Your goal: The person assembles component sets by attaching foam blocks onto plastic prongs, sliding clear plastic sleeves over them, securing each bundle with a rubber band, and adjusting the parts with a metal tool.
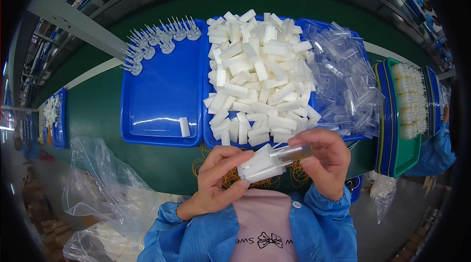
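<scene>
Green counter (98, 110), factory line behind. Lower centre: left hand (216, 178) curled round a bundle of white foam blocks (257, 164); right hand (326, 161) pinches a clear tube (294, 153). Centre tray (208, 139) remains heaped; left tray (157, 90) nearly bare: most blocks left.

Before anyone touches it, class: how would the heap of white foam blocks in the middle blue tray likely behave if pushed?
The heap of white foam blocks probably shifts easily: the pieces look light and loosely stacked. Blocks at the edge may tumble over the blue tray's low rim.

Factory assembly line, green conveyor belt (93, 110), blue parts trays (162, 90), co-workers in blue smocks (436, 149)
</scene>
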### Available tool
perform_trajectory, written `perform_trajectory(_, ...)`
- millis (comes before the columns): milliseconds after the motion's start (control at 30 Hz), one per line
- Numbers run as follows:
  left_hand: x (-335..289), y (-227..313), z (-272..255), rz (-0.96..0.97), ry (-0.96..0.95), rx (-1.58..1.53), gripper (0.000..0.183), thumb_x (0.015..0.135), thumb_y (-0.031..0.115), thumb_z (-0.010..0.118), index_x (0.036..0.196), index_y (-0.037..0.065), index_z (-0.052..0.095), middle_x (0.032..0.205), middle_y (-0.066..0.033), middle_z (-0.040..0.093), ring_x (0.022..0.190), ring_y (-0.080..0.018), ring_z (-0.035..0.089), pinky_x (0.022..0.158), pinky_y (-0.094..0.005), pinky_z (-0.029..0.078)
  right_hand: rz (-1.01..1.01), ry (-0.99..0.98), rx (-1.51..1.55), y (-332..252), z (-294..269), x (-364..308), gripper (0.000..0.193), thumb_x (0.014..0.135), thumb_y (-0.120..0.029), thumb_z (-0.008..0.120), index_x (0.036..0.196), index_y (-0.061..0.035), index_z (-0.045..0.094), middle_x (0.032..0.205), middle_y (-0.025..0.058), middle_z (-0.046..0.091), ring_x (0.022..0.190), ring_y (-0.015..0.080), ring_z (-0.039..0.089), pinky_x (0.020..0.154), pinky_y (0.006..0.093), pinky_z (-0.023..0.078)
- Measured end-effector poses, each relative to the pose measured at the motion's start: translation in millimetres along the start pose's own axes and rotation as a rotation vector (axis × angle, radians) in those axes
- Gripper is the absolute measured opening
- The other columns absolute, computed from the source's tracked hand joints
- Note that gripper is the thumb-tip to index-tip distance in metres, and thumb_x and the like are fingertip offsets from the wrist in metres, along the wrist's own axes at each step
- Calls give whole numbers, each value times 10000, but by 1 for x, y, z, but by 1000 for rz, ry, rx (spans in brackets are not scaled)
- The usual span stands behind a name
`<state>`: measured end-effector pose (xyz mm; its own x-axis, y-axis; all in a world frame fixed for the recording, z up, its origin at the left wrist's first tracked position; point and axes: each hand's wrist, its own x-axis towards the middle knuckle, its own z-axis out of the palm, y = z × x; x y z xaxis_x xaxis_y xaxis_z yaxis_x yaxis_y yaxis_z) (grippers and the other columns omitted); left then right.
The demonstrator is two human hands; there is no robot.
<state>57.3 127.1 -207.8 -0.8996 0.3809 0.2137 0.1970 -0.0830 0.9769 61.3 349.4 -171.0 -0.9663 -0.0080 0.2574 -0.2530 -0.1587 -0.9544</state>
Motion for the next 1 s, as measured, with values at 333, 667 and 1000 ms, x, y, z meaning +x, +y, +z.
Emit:
perform_trajectory(333,2,12,3,107,-13,248,509,684,30,663,1181,-36,573,1070,-143,490,943,-222,530,793,-299,458,4,-33,-107,-5,-2,-1,273,822,-16,611,1079,65,566,1031,186,630,956,230,622,841,322,488)
perform_trajectory(667,2,9,2,97,-79,172,476,694,-2,631,1166,-29,578,1084,-135,454,924,-207,513,773,-297,457,-16,-7,-86,-3,1,-3,264,799,27,598,1061,58,584,1020,186,638,938,232,635,828,318,495)
perform_trajectory(1000,1,7,2,42,-96,113,449,713,3,618,1160,-22,583,1080,-129,448,943,-209,503,772,-291,453,-126,-59,-244,-6,1,-4,272,759,47,615,1030,41,612,978,169,661,911,252,652,782,321,518)
